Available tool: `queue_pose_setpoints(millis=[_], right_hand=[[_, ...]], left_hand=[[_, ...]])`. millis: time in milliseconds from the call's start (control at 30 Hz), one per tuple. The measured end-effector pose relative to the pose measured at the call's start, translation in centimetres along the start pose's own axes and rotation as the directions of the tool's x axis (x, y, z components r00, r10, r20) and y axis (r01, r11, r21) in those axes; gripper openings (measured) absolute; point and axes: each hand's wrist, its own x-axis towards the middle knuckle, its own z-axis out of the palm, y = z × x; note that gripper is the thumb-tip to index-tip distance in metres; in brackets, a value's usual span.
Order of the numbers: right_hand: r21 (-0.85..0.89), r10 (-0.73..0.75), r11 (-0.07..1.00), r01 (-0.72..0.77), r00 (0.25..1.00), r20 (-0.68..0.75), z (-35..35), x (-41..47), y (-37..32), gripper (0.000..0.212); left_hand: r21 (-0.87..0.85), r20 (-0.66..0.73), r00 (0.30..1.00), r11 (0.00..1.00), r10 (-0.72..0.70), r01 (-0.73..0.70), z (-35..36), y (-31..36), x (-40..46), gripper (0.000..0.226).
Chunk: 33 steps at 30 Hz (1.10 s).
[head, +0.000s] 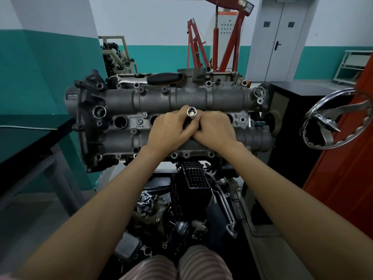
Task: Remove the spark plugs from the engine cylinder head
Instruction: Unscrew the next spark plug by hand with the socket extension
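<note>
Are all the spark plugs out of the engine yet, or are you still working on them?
Not yet. Two round holes on the left of the engine top look dark and open, though their bottoms are hidden. Right now the left hand and right hand both hold a silver socket tube over the middle. The holes under the hands can't be seen. The black-handled wrench lies unused behind.

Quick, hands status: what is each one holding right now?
Left hand: closed around the socket tool.
Right hand: fingers curled at the same tool's shaft; its grip is hidden, so it cannot be told.
</note>
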Motion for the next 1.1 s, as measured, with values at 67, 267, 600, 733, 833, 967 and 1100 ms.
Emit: queue_pose_setpoints(millis=[67, 267, 600, 733, 833, 967, 1100], right_hand=[[0.003, 0.004, 1.0, -0.004, 1.0, 0.004, 0.08, -0.02, 0.03, 0.029], [0.095, 0.027, 0.995, -0.03, 0.999, 0.031, -0.09, 0.02, 0.26, 0.026], [0.132, 0.014, 0.991, -0.021, 0.998, 0.054, -0.05, 0.15, 0.33, 0.029], [0.12, 0.023, 0.992, -0.031, 0.998, 0.061, -0.09, 0.14, 0.32, 0.03], [0.113, 0.038, 0.993, -0.046, 0.997, 0.071, -0.15, 0.19, 0.17, 0.027], [0.182, 0.05, 0.982, -0.058, 0.998, 0.049, -0.36, 0.14, 0.16, 0.018], [0.155, 0.037, 0.987, -0.05, 0.995, 0.088, -0.12, 0.19, 0.3, 0.015]], left_hand=[[-0.006, 0.0, 1.0, 1.0, -0.005, 0.005, 0.01, -0.06, -0.02, 0.028], [0.007, 0.002, 1.0, 1.0, -0.014, 0.014, 0.06, -0.04, 0.01, 0.031], [-0.048, -0.018, 1.0, 0.999, 0.017, -0.018, -0.12, -0.09, -0.08, 0.033], [-0.018, -0.025, 0.999, 1.0, 0.02, -0.02, 0.02, 0.16, -0.12, 0.025], [0.004, -0.017, 1.0, 1.0, -0.011, 0.011, 0.06, -0.01, -0.05, 0.034], [0.008, 0.01, 1.0, 1.0, -0.004, 0.004, -0.21, 0.1, 0.02, 0.035], [-0.025, 0.013, 1.0, 1.0, 0.019, -0.018, -0.44, 0.32, -0.1, 0.039]])
